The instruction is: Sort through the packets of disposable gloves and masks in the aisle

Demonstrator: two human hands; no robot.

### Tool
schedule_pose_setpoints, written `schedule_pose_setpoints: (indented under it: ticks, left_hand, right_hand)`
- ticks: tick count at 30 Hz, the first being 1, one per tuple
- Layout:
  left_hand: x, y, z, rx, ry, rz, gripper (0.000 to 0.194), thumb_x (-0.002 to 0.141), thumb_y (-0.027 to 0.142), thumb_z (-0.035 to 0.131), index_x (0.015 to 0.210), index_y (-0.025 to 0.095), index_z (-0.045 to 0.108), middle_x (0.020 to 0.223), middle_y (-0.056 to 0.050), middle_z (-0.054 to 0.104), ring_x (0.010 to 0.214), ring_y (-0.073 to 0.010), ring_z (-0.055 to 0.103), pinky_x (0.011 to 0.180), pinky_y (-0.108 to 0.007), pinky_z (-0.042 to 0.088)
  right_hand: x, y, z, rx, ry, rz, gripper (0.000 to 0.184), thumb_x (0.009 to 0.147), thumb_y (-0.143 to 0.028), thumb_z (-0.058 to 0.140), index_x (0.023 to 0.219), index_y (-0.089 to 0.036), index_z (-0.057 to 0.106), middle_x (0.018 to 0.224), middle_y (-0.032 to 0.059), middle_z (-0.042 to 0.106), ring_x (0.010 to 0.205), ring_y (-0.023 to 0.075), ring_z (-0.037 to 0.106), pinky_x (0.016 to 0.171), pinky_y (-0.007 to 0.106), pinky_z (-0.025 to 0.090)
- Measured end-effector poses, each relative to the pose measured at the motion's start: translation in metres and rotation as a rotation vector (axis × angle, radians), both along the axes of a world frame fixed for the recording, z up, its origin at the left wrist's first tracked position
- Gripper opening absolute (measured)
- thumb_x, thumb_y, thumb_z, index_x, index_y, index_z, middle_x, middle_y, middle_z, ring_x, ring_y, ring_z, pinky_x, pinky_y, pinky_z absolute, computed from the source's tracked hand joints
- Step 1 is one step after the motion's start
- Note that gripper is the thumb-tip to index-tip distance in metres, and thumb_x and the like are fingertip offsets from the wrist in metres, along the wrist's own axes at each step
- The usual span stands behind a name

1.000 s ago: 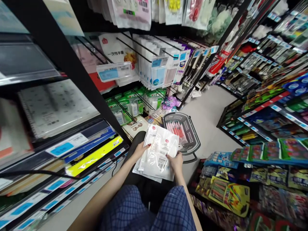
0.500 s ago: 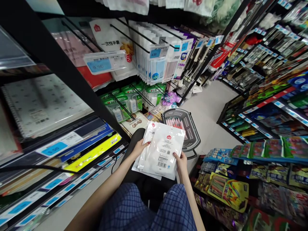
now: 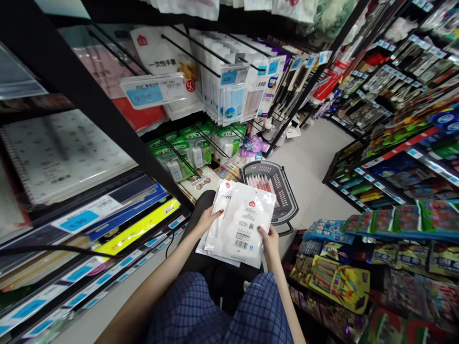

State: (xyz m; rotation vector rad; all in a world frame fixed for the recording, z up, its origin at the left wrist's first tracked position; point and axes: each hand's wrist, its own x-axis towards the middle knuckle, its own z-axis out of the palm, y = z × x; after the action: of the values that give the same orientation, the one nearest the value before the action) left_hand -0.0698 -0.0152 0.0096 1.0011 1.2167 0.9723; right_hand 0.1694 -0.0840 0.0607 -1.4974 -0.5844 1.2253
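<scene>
I hold a stack of flat white plastic packets [image 3: 241, 224] over my lap, back side up with a barcode and a small red logo. My left hand [image 3: 206, 220] grips the stack's left edge, fingers curled round it. My right hand [image 3: 269, 240] pinches the lower right edge, thumb on top. Under the top packet several more white packets fan out to the left.
A dark shopping basket [image 3: 287, 200] with pink-red packets stands on the floor just beyond my hands. Pegs with hanging white packets [image 3: 229, 81] and a price tag [image 3: 152, 91] jut out at the left. Snack shelves [image 3: 376, 239] close in on the right. Grey floor runs between.
The top packet, loose and crinkled a second ago, now lies flat and squared on the stack. My view has tilted slightly; both hands keep their grip.
</scene>
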Motion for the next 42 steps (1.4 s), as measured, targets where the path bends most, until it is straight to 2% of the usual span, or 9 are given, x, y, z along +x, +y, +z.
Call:
schedule_pose_setpoints:
  ticks: [13, 18, 20, 22, 26, 30, 34, 38, 42]
  left_hand:
    - [-0.001, 0.000, -0.005, 0.007, 0.013, 0.013, 0.045, 0.071, 0.043, 0.064, 0.104, 0.013, 0.060, 0.109, -0.011, 0.064, 0.100, -0.0243, 0.058, 0.088, -0.042, 0.043]
    - [-0.002, -0.002, -0.001, -0.028, 0.029, 0.014, 0.050, 0.069, 0.047, 0.064, 0.104, 0.011, 0.060, 0.108, -0.013, 0.064, 0.098, -0.0253, 0.060, 0.087, -0.042, 0.044]
    - [-0.003, -0.003, 0.003, -0.036, 0.050, 0.015, 0.054, 0.067, 0.050, 0.064, 0.103, 0.010, 0.060, 0.109, -0.014, 0.064, 0.100, -0.0274, 0.059, 0.088, -0.042, 0.044]
    - [-0.003, -0.003, 0.007, -0.038, 0.077, 0.017, 0.058, 0.065, 0.053, 0.063, 0.103, 0.010, 0.060, 0.108, -0.014, 0.065, 0.102, -0.0305, 0.057, 0.089, -0.042, 0.043]
    - [-0.003, -0.002, 0.011, -0.031, 0.111, -0.007, 0.060, 0.064, 0.056, 0.062, 0.103, 0.010, 0.060, 0.107, -0.014, 0.065, 0.102, -0.0316, 0.058, 0.088, -0.041, 0.046]
    - [-0.002, 0.003, 0.006, -0.049, 0.170, -0.022, 0.057, 0.063, 0.055, 0.062, 0.100, 0.012, 0.061, 0.106, -0.013, 0.066, 0.101, -0.0311, 0.059, 0.089, -0.040, 0.046]
    - [-0.001, 0.005, 0.000, -0.130, 0.235, -0.033, 0.053, 0.065, 0.053, 0.062, 0.102, 0.015, 0.060, 0.107, -0.011, 0.066, 0.103, -0.0299, 0.058, 0.090, -0.039, 0.046]
    - [-0.003, 0.004, -0.006, -0.287, 0.321, -0.025, 0.054, 0.065, 0.055, 0.059, 0.108, 0.022, 0.057, 0.111, -0.005, 0.065, 0.109, -0.0277, 0.055, 0.095, -0.037, 0.043]
    - [-0.020, -0.004, -0.024, -0.487, 0.416, -0.046, 0.051, 0.063, 0.058, 0.057, 0.104, 0.028, 0.059, 0.108, -0.001, 0.066, 0.110, -0.0289, 0.054, 0.093, -0.038, 0.046]
  right_hand:
    - [0.003, -0.004, 0.000, -0.014, 0.047, -0.004, 0.041, 0.061, -0.034, 0.070, 0.097, -0.017, 0.059, 0.102, 0.0099, 0.067, 0.086, 0.0242, 0.063, 0.075, 0.037, 0.051]
    - [-0.006, -0.015, 0.006, -0.003, 0.207, 0.288, 0.054, 0.062, -0.029, 0.070, 0.112, -0.020, 0.051, 0.109, 0.0098, 0.064, 0.093, 0.0263, 0.063, 0.076, 0.041, 0.051]
    - [-0.006, -0.019, 0.005, 0.030, 0.151, 0.341, 0.056, 0.060, -0.026, 0.071, 0.112, -0.020, 0.052, 0.111, 0.0097, 0.064, 0.097, 0.0264, 0.061, 0.079, 0.041, 0.050]
    - [0.003, -0.021, 0.001, 0.053, 0.037, 0.260, 0.052, 0.060, -0.027, 0.070, 0.109, -0.018, 0.053, 0.109, 0.0097, 0.064, 0.096, 0.0259, 0.061, 0.080, 0.039, 0.049]
    - [0.057, -0.008, -0.005, 0.015, -0.382, -0.107, 0.049, 0.063, -0.036, 0.062, 0.106, -0.015, 0.052, 0.102, 0.0126, 0.066, 0.087, 0.0258, 0.063, 0.072, 0.036, 0.050]
    - [0.119, 0.026, -0.002, -0.076, -0.775, -0.315, 0.048, 0.065, -0.041, 0.054, 0.103, -0.012, 0.050, 0.099, 0.0182, 0.064, 0.087, 0.0303, 0.061, 0.070, 0.038, 0.047]
    - [0.136, 0.092, -0.018, -0.139, -0.948, -0.191, 0.035, 0.071, -0.037, 0.050, 0.095, -0.013, 0.055, 0.084, 0.0141, 0.064, 0.076, 0.0286, 0.060, 0.068, 0.036, 0.042]
    - [0.121, 0.175, -0.069, -0.153, -1.068, 0.035, 0.026, 0.078, -0.028, 0.043, 0.096, -0.015, 0.056, 0.079, 0.0090, 0.064, 0.072, 0.0223, 0.059, 0.067, 0.029, 0.040]
    - [0.103, 0.242, -0.131, -0.198, -1.143, 0.234, 0.026, 0.081, -0.019, 0.042, 0.103, -0.014, 0.054, 0.080, 0.0084, 0.065, 0.073, 0.0191, 0.059, 0.067, 0.027, 0.039]
